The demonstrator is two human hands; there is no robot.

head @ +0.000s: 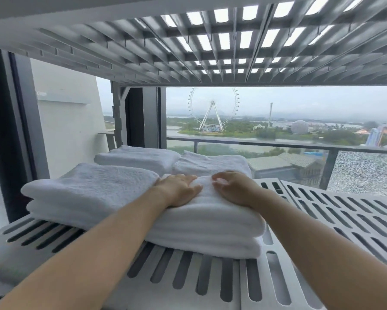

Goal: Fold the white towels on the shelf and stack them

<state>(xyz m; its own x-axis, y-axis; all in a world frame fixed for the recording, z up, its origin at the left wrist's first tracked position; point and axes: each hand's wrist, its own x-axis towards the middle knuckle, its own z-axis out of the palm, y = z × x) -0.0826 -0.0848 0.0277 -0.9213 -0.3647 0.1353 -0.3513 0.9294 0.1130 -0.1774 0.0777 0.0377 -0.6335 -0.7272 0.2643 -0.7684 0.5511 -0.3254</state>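
Slotted shelf (188, 276) at 6 o'clock carries a folded towel stack (210, 231) at centre. Left hand (179, 191) lies flat on the stack's top, fingers straight and pressing; right hand (233, 189), just beside it at 3 o'clock, has fingers curled on the same top, and I cannot tell whether they pinch cloth. A second stack (87, 189) touches at 9 o'clock; farther, at 11 and 12 o'clock, back-left towel (138, 157) and back-right towel (210, 163) lie side by side, railing (277, 143) beyond.

I have one head camera: it sits close behind the left hand (179, 190) and right hand (233, 189), facing forward along the shelf (210, 278) toward the window (277, 113) beyond them.
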